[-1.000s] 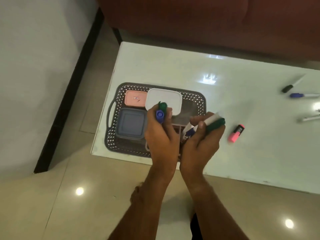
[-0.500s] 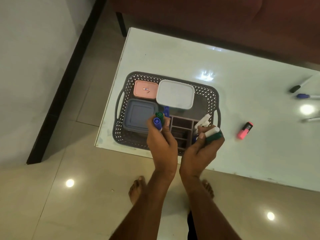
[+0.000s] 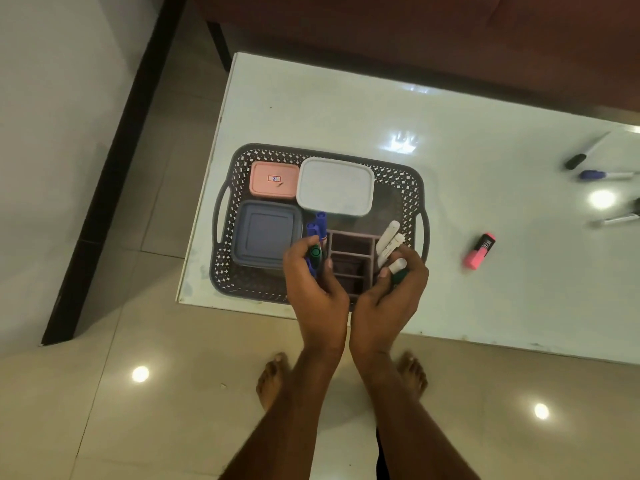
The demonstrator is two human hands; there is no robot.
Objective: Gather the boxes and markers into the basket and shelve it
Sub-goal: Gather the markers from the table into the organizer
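Markers (image 3: 389, 242) and caps filled both fists over the basket (image 3: 414, 188), which sat on the table (image 3: 346, 109) just beyond the wrists. We saw the left hand (image 3: 313, 278) closed round blue and green ones, the right hand (image 3: 391, 289) round white-barrelled ones. We judged some could slip and roll away, missing the organizer (image 3: 349, 252) slots. Knuckles hid its near slots; strays far right of the hands were cut off.

Dim, warm room light. Overhead lamps throw round glare spots on the glossy beige floor tiles (image 3: 140, 374) and the shiny white tabletop (image 3: 485, 306). The far dark red sofa (image 3: 415, 36) sinks into shadow. Edges bow outward, slightly soft.
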